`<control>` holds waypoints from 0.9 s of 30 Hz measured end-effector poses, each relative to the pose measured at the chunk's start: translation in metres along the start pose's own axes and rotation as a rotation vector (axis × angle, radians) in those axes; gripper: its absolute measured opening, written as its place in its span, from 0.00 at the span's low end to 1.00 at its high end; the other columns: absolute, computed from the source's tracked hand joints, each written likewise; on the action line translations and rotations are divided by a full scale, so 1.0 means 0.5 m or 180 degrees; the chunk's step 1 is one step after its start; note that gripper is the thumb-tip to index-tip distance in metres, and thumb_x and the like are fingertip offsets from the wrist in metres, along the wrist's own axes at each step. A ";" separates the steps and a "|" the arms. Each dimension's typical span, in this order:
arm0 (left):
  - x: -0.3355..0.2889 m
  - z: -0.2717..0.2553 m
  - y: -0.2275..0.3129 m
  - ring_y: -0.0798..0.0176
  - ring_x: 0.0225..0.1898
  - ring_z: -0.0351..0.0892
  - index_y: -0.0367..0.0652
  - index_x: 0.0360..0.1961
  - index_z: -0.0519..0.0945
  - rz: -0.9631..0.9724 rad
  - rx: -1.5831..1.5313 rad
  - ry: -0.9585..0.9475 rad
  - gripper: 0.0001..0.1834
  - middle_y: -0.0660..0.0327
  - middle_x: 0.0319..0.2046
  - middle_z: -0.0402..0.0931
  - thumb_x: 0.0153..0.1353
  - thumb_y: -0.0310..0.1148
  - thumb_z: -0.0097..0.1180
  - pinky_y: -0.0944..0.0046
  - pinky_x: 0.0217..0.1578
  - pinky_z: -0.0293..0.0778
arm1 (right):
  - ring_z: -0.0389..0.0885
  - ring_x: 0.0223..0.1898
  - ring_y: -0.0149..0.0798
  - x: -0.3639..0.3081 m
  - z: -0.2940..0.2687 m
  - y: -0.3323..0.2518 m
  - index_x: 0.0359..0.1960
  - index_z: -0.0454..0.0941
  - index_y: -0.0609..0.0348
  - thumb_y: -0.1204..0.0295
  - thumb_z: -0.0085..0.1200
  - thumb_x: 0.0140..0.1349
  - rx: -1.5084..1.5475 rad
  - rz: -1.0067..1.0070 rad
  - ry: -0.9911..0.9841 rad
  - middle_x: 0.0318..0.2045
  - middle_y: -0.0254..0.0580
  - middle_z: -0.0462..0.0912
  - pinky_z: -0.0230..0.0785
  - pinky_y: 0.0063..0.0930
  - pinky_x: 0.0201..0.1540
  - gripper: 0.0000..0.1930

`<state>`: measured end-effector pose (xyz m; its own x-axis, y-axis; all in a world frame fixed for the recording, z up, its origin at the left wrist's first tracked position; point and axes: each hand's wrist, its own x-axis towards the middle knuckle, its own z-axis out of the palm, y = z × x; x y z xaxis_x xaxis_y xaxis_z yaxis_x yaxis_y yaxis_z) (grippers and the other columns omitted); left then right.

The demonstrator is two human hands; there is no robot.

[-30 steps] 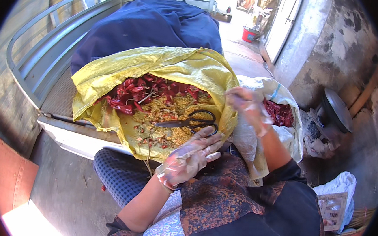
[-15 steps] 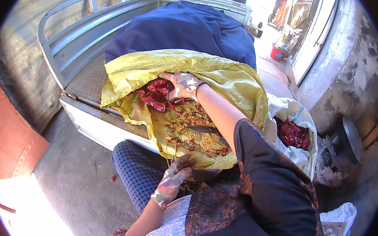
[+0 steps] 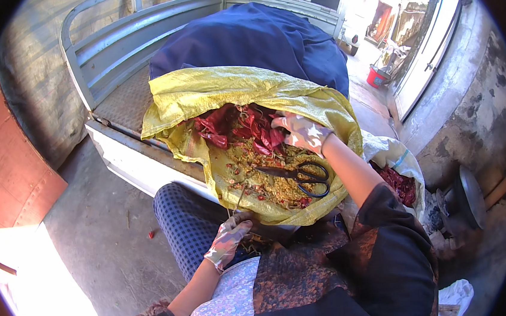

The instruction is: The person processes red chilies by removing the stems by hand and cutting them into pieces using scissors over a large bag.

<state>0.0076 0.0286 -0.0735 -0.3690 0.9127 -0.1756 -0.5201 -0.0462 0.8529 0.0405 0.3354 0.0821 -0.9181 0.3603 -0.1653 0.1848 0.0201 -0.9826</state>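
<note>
A yellow woven sack [image 3: 240, 78] lies with its mouth spread toward me. Dried red chillies [image 3: 220, 131] are heaped at the back of it, with pale seeds and broken bits [image 3: 268, 190] in front. My right hand [image 3: 305, 132], in a camouflage glove, reaches in from the right, its fingers curled round chillies at the heap's right side. Black-handled scissors [image 3: 299, 175] rest on the seeds below that hand, blades pointing left. My left hand [image 3: 229, 241], gloved alike, is closed at the sack's front edge by my knee; thin stalks show at its fingertips, but what it grips is unclear.
The sack lies against the rear of a truck bed [image 3: 144, 149], where a dark blue cloth [image 3: 255, 43] covers a bulky load. At right stand a white sack [image 3: 387, 149] of red chillies and a dark round pot [image 3: 470, 196]. Farther off is a red bucket [image 3: 375, 77].
My right hand has moved right across the chilli heap, and more chillies now lie beside it. The scissors, partly hidden by my forearm before, are fully visible. My left hand stays nearly still.
</note>
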 end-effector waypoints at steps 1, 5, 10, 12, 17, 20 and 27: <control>0.002 -0.003 -0.010 0.66 0.46 0.74 0.32 0.56 0.69 0.0004 -0.0111 -0.0095 0.23 0.59 0.45 0.76 0.62 0.33 0.53 0.69 0.45 0.70 | 0.58 0.65 0.39 -0.004 -0.010 0.019 0.67 0.53 0.42 0.66 0.43 0.65 -0.1086 -0.0542 -0.0021 0.67 0.41 0.55 0.56 0.45 0.61 0.27; -0.006 -0.005 0.007 0.67 0.45 0.75 0.33 0.56 0.69 -0.0078 0.0167 0.0040 0.23 0.59 0.45 0.76 0.62 0.33 0.53 0.69 0.44 0.70 | 0.67 0.58 0.41 -0.010 -0.079 0.080 0.64 0.59 0.41 0.66 0.46 0.62 -0.3575 -0.1505 0.0088 0.59 0.41 0.65 0.64 0.34 0.51 0.26; -0.012 -0.010 0.002 0.67 0.46 0.74 0.33 0.56 0.69 -0.0129 0.0034 0.0129 0.23 0.60 0.45 0.75 0.62 0.32 0.54 0.70 0.44 0.70 | 0.76 0.45 0.49 -0.112 0.062 -0.029 0.46 0.79 0.49 0.62 0.51 0.60 -0.3931 -0.1522 0.0984 0.48 0.46 0.75 0.70 0.38 0.48 0.14; -0.009 -0.012 -0.010 0.68 0.45 0.74 0.33 0.56 0.69 -0.0030 -0.0012 0.0033 0.23 0.60 0.45 0.76 0.62 0.32 0.54 0.70 0.44 0.70 | 0.76 0.46 0.50 -0.114 0.096 -0.044 0.43 0.80 0.49 0.60 0.53 0.59 -0.4506 -0.1349 0.1221 0.48 0.46 0.75 0.70 0.39 0.48 0.14; -0.013 -0.015 -0.002 0.70 0.44 0.74 0.33 0.56 0.69 -0.0104 -0.0031 0.0182 0.22 0.60 0.45 0.76 0.62 0.32 0.54 0.71 0.44 0.70 | 0.75 0.47 0.53 -0.053 0.124 -0.026 0.44 0.80 0.53 0.48 0.59 0.52 -0.4627 -0.1045 0.1381 0.44 0.50 0.77 0.69 0.42 0.49 0.25; -0.006 -0.024 -0.014 0.64 0.46 0.76 0.36 0.56 0.70 -0.0073 0.0164 0.0135 0.22 0.60 0.46 0.76 0.61 0.31 0.52 0.66 0.44 0.72 | 0.76 0.45 0.51 0.004 0.115 0.017 0.35 0.81 0.54 0.54 0.58 0.53 -0.4034 -0.1052 0.1347 0.40 0.49 0.77 0.69 0.42 0.46 0.17; -0.011 -0.001 0.025 0.56 0.49 0.77 0.42 0.60 0.64 -0.0287 -0.1387 -0.0195 0.24 0.55 0.50 0.74 0.65 0.36 0.50 0.58 0.45 0.76 | 0.80 0.34 0.46 -0.022 0.085 0.008 0.32 0.80 0.54 0.68 0.55 0.54 -0.3506 -0.1295 0.1599 0.32 0.47 0.81 0.70 0.36 0.39 0.06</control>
<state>0.0029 0.0226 -0.0618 -0.2676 0.9427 -0.1991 -0.8289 -0.1199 0.5463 0.0366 0.2920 0.0766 -0.7883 0.4529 0.4166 0.3359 0.8839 -0.3253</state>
